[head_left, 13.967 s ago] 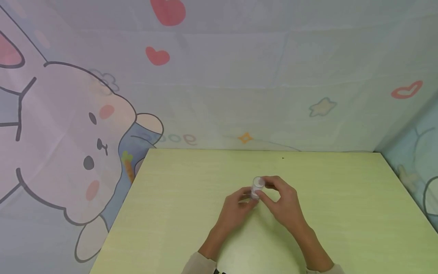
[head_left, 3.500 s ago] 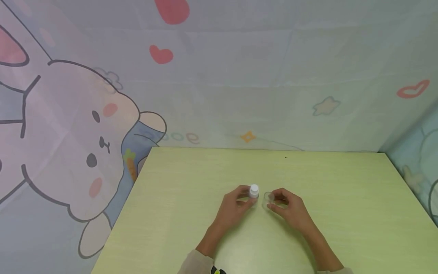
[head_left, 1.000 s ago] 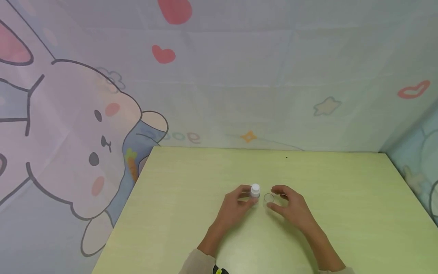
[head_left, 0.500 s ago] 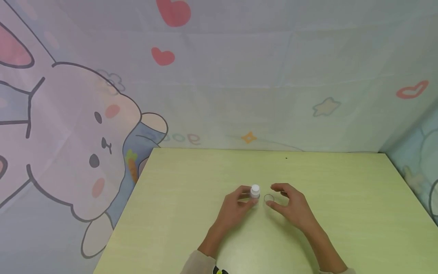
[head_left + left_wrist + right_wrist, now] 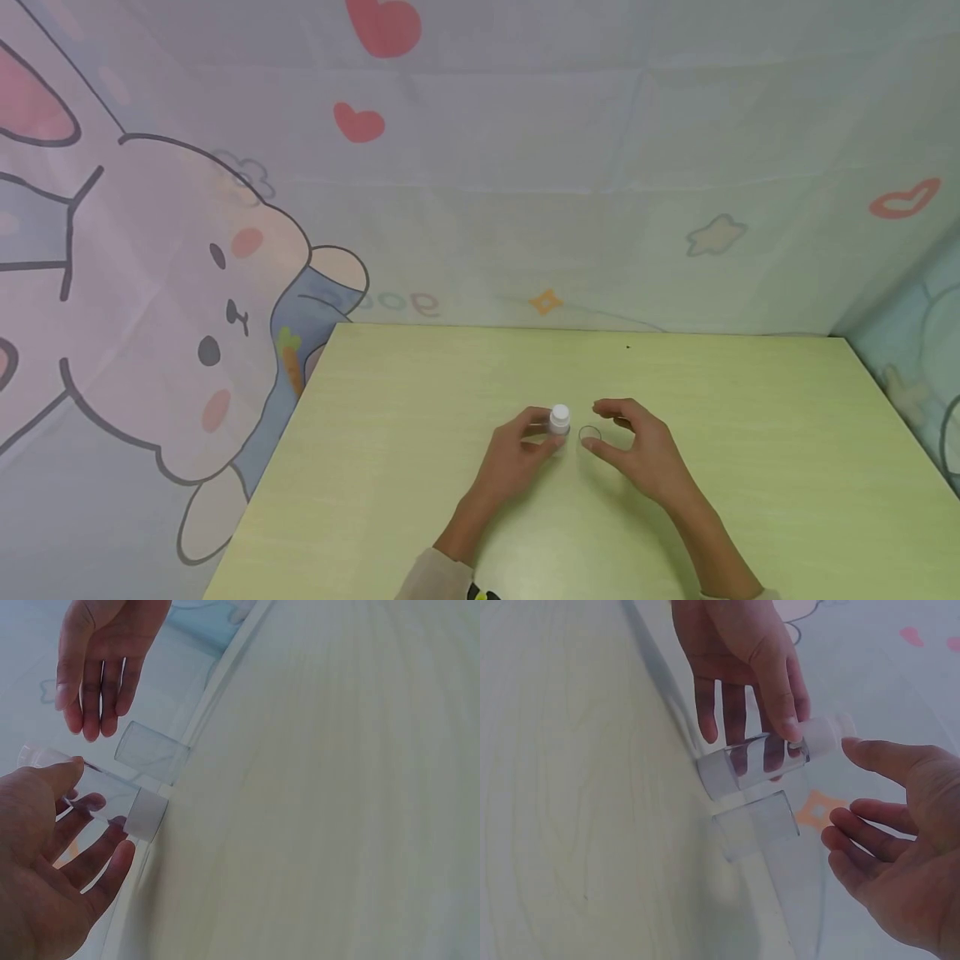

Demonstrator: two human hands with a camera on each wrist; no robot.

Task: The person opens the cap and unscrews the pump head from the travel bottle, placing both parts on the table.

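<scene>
In the head view my left hand (image 5: 513,454) holds a small upright bottle (image 5: 559,418) between thumb and fingers. The bottle stands on the table; the left wrist view shows its clear body and white base (image 5: 146,814). Its top (image 5: 825,733) is whitish and narrower at the tip. Just right of the bottle stands a clear, hollow cap (image 5: 152,752), apart from it. My right hand (image 5: 641,450) is beside the cap with thumb and fingers spread and nothing gripped. Whether the right thumb touches the cap is unclear in the head view.
A pale yellow-green table (image 5: 420,375) lies under both hands. Behind it hangs a printed cloth (image 5: 525,150) with hearts, stars and a large rabbit. A tiny dark speck (image 5: 627,347) lies near the table's back edge.
Earlier the right hand held the clear cap over the bottle's top, then beside the bottle. Now it has let go, fingers parted, and the cap stands on the table. The left hand stays on the bottle.
</scene>
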